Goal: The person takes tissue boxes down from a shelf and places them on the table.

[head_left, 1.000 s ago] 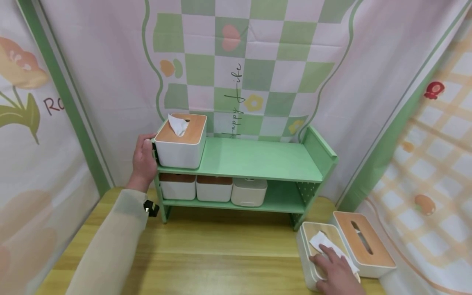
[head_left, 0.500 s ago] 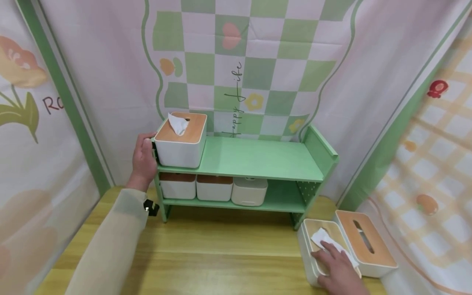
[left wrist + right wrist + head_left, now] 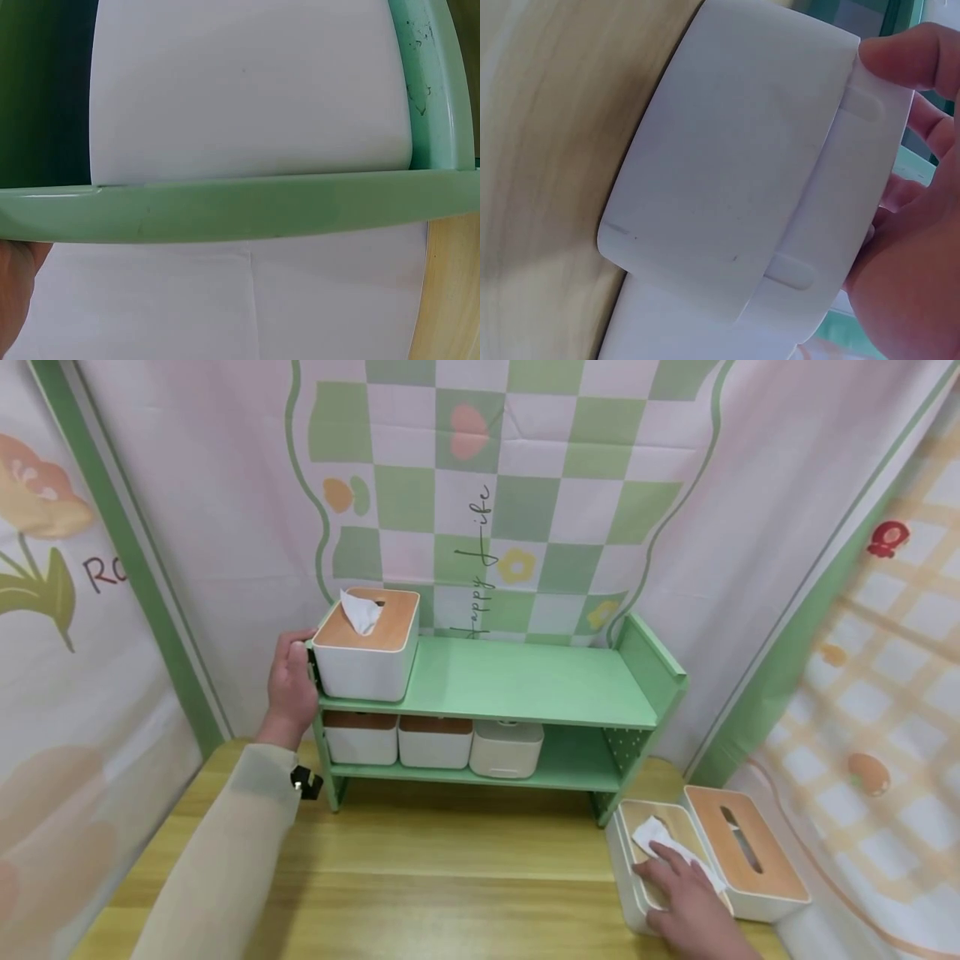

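Note:
A green two-tier shelf (image 3: 525,681) stands on the table; my left hand (image 3: 291,685) holds its left side panel at the upper edge. Right beside that hand, a white tissue box (image 3: 363,672) with a wooden lid and a tissue poking out sits on the top tier. At the lower right my right hand (image 3: 693,897) lies over a long white tissue box (image 3: 628,881), fingers spread on its pale lid and tissue (image 3: 651,835). In the right wrist view the thumb (image 3: 900,60) touches the lid's edge. The far fingertips are partly hidden.
On the lower tier stand two white boxes with brown lids (image 3: 435,743) and a cream box (image 3: 507,752). Another long tissue box (image 3: 738,843) with an orange-brown lid lies right of my right hand, near the fabric wall (image 3: 862,760). The wooden table (image 3: 450,877) extends in front.
The long tissue box under my right hand has slid slightly away from me, beside the orange-lidded one, with the hand on it. My left hand stays on the shelf.

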The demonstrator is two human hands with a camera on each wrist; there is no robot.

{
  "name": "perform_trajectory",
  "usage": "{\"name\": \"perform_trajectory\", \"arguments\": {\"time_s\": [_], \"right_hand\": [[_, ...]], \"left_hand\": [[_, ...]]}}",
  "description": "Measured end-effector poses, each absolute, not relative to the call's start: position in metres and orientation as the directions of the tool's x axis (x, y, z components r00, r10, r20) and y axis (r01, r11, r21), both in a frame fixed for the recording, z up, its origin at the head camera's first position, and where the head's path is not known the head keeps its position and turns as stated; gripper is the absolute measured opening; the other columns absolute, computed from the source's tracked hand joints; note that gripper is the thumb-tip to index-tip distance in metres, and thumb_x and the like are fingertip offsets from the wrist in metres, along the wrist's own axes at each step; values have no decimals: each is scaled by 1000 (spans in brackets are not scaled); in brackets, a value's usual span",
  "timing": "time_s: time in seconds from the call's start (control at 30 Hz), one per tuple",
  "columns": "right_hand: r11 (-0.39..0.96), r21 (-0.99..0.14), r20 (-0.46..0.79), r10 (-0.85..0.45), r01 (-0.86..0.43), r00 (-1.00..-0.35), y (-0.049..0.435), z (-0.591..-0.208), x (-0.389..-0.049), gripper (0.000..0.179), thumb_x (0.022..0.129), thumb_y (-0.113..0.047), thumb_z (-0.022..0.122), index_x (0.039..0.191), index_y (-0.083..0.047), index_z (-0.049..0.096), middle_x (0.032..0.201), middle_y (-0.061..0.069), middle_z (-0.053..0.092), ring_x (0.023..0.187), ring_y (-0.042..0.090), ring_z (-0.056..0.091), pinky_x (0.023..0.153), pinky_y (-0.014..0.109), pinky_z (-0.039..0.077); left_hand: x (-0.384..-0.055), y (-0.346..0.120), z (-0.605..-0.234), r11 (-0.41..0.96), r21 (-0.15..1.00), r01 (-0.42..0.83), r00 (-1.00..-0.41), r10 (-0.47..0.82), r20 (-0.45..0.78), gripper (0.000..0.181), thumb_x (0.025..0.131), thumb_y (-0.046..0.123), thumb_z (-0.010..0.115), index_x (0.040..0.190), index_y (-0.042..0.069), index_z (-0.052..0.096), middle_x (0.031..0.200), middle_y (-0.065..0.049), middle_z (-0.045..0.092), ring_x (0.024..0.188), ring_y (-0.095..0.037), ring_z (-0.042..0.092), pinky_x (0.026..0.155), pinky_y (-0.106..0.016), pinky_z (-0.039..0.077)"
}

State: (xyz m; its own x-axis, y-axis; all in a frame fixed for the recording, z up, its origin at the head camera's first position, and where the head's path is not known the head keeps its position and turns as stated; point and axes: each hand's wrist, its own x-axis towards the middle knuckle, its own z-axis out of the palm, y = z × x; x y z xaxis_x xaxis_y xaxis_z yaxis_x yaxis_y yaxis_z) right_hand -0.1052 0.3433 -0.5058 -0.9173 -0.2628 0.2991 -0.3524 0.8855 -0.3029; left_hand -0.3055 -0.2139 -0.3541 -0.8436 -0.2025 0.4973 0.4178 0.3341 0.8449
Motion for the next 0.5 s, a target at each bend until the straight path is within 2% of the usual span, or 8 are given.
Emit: {"name": "perform_trajectory", "arguments": {"time_s": [0.3,0.5], "right_hand": [[888,-297,292,-265,-350,-919,345,-505,-112,57,60,-10,79,116,-14,66,139,24,49,124,48,45,100,73,24],[886,-324,364,-207,-332,-908,355,-503,-109,61,81,-22,78,136,-6,55,145,29,39,127,54,37,108,69,12]], "left_hand": [[-306,-214,-356,334,833,441,-830,-200,520,53,106,46,23,135,6,43,144,-18,46,132,-36,43,109,-54,31],[-305,-214,-355,340,834,435,-833,-201,516,53,106,47,23,135,7,43,144,-18,46,132,-36,43,108,-54,31]]}}
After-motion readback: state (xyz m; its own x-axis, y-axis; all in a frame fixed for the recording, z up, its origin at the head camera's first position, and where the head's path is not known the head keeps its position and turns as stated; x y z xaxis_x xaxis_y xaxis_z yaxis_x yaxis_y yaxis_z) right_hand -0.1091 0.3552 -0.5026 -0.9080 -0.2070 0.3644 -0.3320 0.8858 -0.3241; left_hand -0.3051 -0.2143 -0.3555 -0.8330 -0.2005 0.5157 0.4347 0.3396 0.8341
